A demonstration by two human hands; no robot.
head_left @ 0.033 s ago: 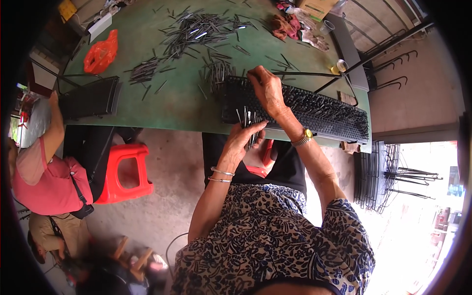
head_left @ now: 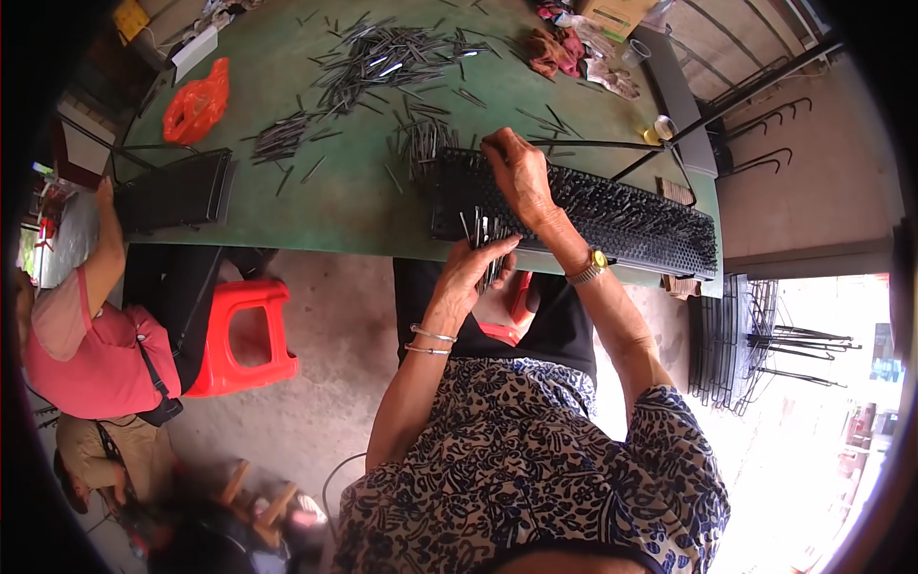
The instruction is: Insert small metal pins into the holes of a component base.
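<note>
A long black perforated rack (head_left: pixel 669 253) lies along the table's near edge, with many thin dark sticks standing in its holes, mostly in the far rows. My left hand (head_left: pixel 470 270) is closed around a bundle of thin dark metallic sticks (head_left: pixel 487 226), just in front of the rack's left end. Over that end, my right hand (head_left: pixel 521 174) has its fingers pinched together at the far rows. Whatever those fingertips hold is too small to make out. A pile of the same sticks (head_left: pixel 421 148) lies just beyond the rack's left end.
On the green table (head_left: pixel 258 215) lie a large heap of sticks (head_left: pixel 382 62), an orange plastic bag (head_left: pixel 198 100) and crumpled cloths (head_left: pixel 564 53). A black metal bar (head_left: pixel 746 91) slants over the right side. At left, a co-worker (head_left: pixel 96 354) sits at another black rack (head_left: pixel 177 191), near a red stool (head_left: pixel 249 335).
</note>
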